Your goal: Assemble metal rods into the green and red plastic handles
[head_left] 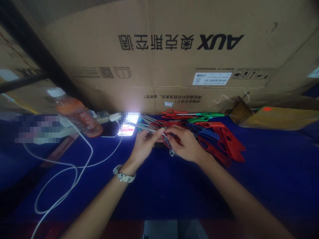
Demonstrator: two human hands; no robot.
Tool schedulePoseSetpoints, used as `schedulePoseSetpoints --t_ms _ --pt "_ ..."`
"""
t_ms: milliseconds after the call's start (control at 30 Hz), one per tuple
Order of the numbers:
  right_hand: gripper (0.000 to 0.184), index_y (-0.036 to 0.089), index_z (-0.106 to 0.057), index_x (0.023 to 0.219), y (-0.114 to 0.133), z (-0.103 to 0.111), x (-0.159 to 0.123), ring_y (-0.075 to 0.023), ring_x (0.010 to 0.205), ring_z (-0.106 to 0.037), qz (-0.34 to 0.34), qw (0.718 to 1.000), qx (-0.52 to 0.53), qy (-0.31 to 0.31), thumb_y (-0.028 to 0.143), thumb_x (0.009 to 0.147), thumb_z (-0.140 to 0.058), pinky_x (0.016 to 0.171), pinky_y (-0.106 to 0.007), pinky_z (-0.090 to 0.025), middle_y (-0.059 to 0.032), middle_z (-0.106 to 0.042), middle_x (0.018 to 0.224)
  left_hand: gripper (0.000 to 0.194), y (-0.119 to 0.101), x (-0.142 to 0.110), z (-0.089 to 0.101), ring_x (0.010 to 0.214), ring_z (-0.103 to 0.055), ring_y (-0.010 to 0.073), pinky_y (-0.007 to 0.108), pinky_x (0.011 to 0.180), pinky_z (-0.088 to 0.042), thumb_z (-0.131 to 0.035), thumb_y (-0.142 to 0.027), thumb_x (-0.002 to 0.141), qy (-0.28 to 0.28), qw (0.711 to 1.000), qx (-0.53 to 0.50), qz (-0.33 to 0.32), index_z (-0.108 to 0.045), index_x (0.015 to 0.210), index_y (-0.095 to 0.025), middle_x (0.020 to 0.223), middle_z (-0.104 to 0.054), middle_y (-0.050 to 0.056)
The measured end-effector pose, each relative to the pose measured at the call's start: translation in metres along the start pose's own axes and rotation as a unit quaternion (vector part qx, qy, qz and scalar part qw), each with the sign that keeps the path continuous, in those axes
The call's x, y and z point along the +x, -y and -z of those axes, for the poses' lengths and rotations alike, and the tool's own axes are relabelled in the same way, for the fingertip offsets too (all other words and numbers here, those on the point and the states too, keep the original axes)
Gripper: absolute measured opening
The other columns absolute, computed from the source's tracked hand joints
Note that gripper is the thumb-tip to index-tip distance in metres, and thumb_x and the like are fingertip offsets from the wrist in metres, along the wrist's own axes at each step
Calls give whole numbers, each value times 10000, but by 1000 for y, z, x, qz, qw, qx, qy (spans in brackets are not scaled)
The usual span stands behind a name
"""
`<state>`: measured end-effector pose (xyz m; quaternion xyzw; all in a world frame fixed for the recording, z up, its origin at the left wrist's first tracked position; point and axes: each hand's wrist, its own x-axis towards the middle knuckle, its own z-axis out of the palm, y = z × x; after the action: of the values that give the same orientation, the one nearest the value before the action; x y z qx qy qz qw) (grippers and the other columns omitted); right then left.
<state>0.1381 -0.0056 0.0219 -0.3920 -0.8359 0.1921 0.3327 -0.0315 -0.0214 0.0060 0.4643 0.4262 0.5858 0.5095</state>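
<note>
My left hand (146,142) is closed, its thumb and fingers pinching a slim grey strip (141,126) that sticks out to the left. My right hand (183,143) meets it fingertip to fingertip, closed in a pinch. A thin pale cord or wire (170,148) hangs in a loop between the two hands; exactly what the right fingers grip is hidden. Just behind and right of my hands lies a heap of red scissor-like tools (230,141) with finger holes, along with a blue one (208,131) and a green one (206,117).
A lit phone (128,125) leans behind my left hand, with a white cable (91,152) looping over the blue surface (159,189). An orange drink bottle (78,114) tilts at left. A large cardboard box (154,73) walls off the back. A yellowish packet (276,119) lies at right.
</note>
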Motion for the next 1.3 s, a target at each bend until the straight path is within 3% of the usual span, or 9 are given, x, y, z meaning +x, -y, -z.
schedulePoseSetpoints --t_ms 333,600,733,1000,1133,1300 --pt "127 226 -699 961 1 -3 0 -139 724 -622 14 1000 10 -26 312 938 -608 664 -253 -437 -17 -661 883 300 -3 7 18 726 -687 129 274 690 -639 -783 -401 788 109 991 57 -44 -603 828 -165 825 -651 -3" --pt "116 230 -712 956 -3 -4 0 -125 695 -616 4 999 30 -36 313 923 -638 652 -247 -429 -7 -677 871 365 -5 7 16 680 -698 137 289 630 -640 -690 -494 854 89 994 39 -42 -517 896 -175 793 -625 -15" --pt "135 230 -716 970 -2 -6 -1 -125 679 -612 -7 999 26 -32 312 926 -619 644 -249 -433 -7 -669 863 347 -6 6 14 669 -690 131 278 598 -637 -727 -453 833 77 994 54 -61 -550 872 -156 830 -611 -7" --pt "179 218 -695 979 3 -2 -2 -154 718 -618 9 1000 6 -19 174 832 -603 681 -275 -465 -23 -658 883 336 -7 6 13 692 -695 151 287 615 -642 -755 -442 804 85 995 45 -36 -609 865 -146 810 -660 17" --pt "169 219 -696 986 4 -3 -3 -155 709 -621 8 1000 -1 -27 202 859 -586 665 -277 -463 -28 -664 889 315 -6 6 12 728 -700 151 281 668 -644 -800 -408 760 61 997 31 -28 -645 863 -153 859 -699 31" --pt "169 222 -720 981 6 -7 -2 -143 698 -626 -7 999 7 -41 310 934 -584 653 -263 -455 -24 -666 871 354 -6 4 7 657 -683 135 267 614 -634 -852 -397 692 6 1000 1 -2 -647 816 -136 765 -687 10"
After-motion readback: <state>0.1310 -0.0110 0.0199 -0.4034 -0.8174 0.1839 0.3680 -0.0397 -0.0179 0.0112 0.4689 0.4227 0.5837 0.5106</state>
